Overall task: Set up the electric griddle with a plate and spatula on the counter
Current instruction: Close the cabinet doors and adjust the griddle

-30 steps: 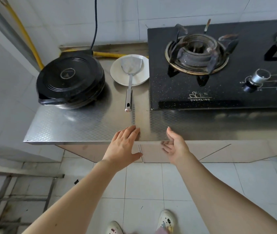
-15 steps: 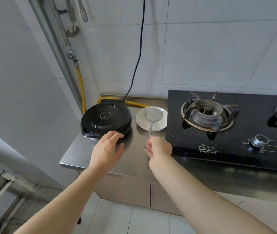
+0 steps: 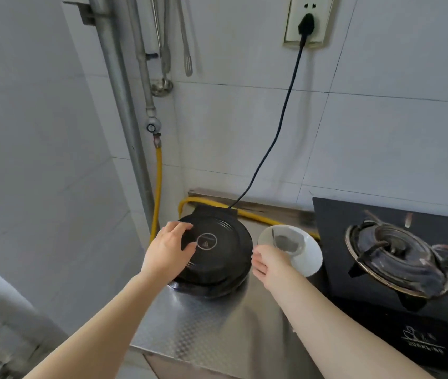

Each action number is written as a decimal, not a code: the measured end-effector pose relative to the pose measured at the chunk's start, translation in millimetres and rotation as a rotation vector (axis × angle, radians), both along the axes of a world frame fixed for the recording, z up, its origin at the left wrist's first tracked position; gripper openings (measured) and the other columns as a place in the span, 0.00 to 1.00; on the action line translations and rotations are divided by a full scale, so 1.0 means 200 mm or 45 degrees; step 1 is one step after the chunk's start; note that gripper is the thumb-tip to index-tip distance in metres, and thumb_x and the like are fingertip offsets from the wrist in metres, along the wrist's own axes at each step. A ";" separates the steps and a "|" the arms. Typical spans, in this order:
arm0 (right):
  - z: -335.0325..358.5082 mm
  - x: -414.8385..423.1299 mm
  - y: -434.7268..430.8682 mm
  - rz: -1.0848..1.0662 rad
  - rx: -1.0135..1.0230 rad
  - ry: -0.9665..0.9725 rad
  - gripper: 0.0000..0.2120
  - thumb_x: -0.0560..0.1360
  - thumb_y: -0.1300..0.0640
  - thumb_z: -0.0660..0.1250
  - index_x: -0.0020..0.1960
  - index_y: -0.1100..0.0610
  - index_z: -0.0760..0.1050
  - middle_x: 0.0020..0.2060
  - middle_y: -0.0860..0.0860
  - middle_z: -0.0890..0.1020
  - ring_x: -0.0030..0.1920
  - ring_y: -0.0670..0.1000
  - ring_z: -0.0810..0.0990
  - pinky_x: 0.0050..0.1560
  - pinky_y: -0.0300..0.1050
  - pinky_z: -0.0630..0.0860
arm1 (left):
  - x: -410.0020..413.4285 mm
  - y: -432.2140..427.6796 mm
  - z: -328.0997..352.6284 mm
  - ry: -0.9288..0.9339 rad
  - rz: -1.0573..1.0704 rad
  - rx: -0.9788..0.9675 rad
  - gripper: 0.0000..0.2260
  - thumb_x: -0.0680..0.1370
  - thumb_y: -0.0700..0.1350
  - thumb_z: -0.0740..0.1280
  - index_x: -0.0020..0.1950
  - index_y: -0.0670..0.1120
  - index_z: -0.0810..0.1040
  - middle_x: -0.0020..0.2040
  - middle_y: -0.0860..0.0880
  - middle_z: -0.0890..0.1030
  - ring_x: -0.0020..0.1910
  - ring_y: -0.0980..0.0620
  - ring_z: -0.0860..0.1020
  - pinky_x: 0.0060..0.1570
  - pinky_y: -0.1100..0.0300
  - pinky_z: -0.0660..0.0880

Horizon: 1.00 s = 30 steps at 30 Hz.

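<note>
The round black electric griddle [image 3: 218,254] sits closed at the back left of the steel counter [image 3: 212,326]. Its black cord runs up the wall to a socket [image 3: 308,21]. My left hand [image 3: 168,251] rests on the left side of the lid, fingers spread over it. A white plate [image 3: 303,259] stands just right of the griddle with the metal spatula's blade [image 3: 288,241] lying in it; the handle is hidden behind my right hand [image 3: 268,265]. That hand hovers between griddle and plate, fingers relaxed, holding nothing that I can see.
A black gas stove [image 3: 397,258] with a burner fills the right of the counter. A yellow gas hose [image 3: 158,181] and metal pipes [image 3: 124,105] run down the left wall corner. Utensils hang on the wall above. The counter's front edge is near my forearms.
My view has lifted and moved closer. Both hands travelled forward from the counter's front edge: the left onto the griddle lid, the right up beside the plate.
</note>
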State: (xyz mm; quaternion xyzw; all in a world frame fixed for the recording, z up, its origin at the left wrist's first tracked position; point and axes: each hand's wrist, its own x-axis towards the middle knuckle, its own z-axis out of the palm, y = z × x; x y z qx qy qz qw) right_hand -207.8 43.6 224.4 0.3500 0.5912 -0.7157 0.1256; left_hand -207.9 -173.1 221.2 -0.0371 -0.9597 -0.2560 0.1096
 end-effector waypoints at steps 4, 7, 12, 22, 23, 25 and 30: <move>-0.12 -0.22 -0.07 0.059 0.488 -0.033 0.13 0.75 0.63 0.65 0.59 0.64 0.76 0.51 0.59 0.81 0.53 0.59 0.78 0.58 0.50 0.74 | -0.27 -0.18 -0.09 -0.290 0.093 0.128 0.25 0.75 0.56 0.66 0.70 0.52 0.66 0.66 0.48 0.71 0.63 0.47 0.72 0.60 0.51 0.73; -0.22 -0.26 -0.10 0.144 0.538 -0.011 0.16 0.74 0.62 0.67 0.61 0.63 0.76 0.59 0.59 0.80 0.59 0.60 0.77 0.56 0.49 0.73 | -0.40 -0.26 -0.20 -0.507 0.168 0.264 0.32 0.72 0.60 0.68 0.72 0.51 0.63 0.70 0.46 0.67 0.66 0.44 0.71 0.62 0.49 0.71; -0.32 -0.32 -0.12 0.161 0.435 -0.032 0.26 0.74 0.53 0.69 0.70 0.55 0.69 0.64 0.53 0.77 0.62 0.58 0.76 0.64 0.55 0.73 | -0.55 -0.28 -0.38 -0.807 0.178 0.613 0.42 0.66 0.66 0.71 0.73 0.49 0.59 0.69 0.46 0.69 0.64 0.44 0.72 0.60 0.49 0.72; -0.36 -0.39 -0.13 0.177 0.371 -0.017 0.24 0.76 0.52 0.68 0.70 0.50 0.68 0.63 0.51 0.78 0.61 0.57 0.76 0.65 0.59 0.73 | -0.57 -0.29 -0.47 -0.860 0.264 0.963 0.41 0.60 0.63 0.76 0.67 0.49 0.66 0.53 0.53 0.74 0.50 0.51 0.74 0.48 0.56 0.74; -0.37 -0.39 -0.13 0.170 0.368 -0.012 0.24 0.76 0.52 0.68 0.70 0.50 0.68 0.63 0.51 0.78 0.62 0.57 0.76 0.65 0.59 0.73 | -0.56 -0.28 -0.46 -0.857 0.269 0.965 0.42 0.60 0.64 0.76 0.68 0.49 0.65 0.53 0.53 0.73 0.50 0.51 0.74 0.48 0.56 0.74; -0.37 -0.38 -0.13 0.179 0.371 -0.012 0.24 0.76 0.52 0.68 0.71 0.50 0.67 0.64 0.51 0.77 0.63 0.57 0.75 0.66 0.59 0.73 | -0.55 -0.28 -0.47 -0.866 0.282 0.966 0.42 0.61 0.64 0.75 0.68 0.49 0.65 0.54 0.53 0.72 0.51 0.51 0.73 0.49 0.55 0.74; -0.37 -0.34 -0.13 0.219 0.411 -0.026 0.27 0.77 0.51 0.67 0.74 0.49 0.63 0.68 0.51 0.73 0.67 0.58 0.72 0.67 0.60 0.71 | -0.50 -0.29 -0.47 -0.868 0.290 0.981 0.44 0.59 0.64 0.75 0.69 0.49 0.64 0.55 0.52 0.73 0.51 0.50 0.74 0.47 0.56 0.75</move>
